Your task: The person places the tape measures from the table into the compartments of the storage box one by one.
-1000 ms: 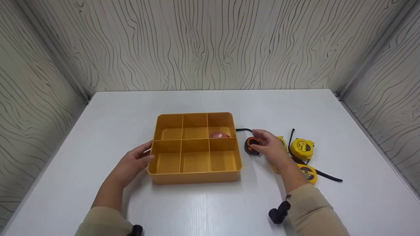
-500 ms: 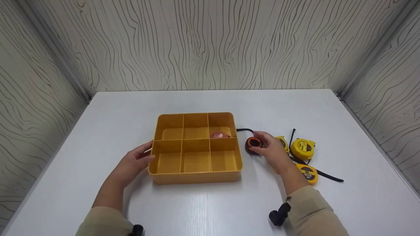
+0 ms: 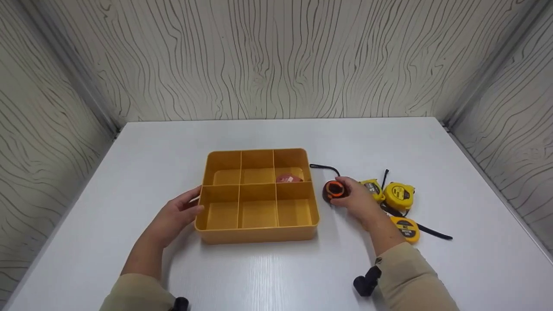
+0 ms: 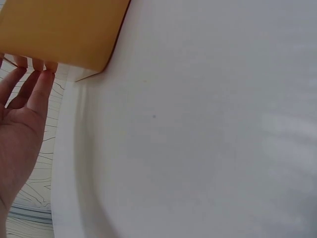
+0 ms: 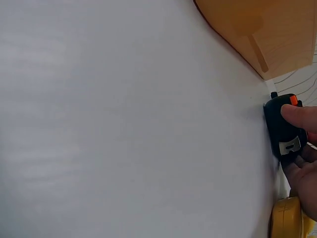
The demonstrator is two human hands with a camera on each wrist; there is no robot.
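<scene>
A yellow-brown box (image 3: 257,233) with several compartments stands mid-table. My left hand (image 3: 173,218) rests at its left wall, fingers nearly straight, and the fingertips (image 4: 45,79) meet the wall in the left wrist view. Right of the box, my right hand (image 3: 360,201) pinches a black and orange tape measure (image 3: 328,193) between thumb and fingers. Its metal end hook shows in the right wrist view, where the tape measure (image 5: 282,124) stands on edge at the table. The tape measure's black strap (image 3: 324,166) runs toward the box. A reddish object (image 3: 288,178) lies in the back right compartment, partly hidden by a divider.
Behind the right hand lie yellow tape measures: one (image 3: 374,190) partly covered by the hand, another (image 3: 398,196) farther right, and a third (image 3: 406,229) beside the forearm with a black strap (image 3: 434,233). Patterned walls (image 3: 276,60) enclose the white table (image 3: 259,276).
The right hand has shifted slightly right with its grip lower on the black tape measure, and the strap has slid up by the box. The left hand and box have barely moved.
</scene>
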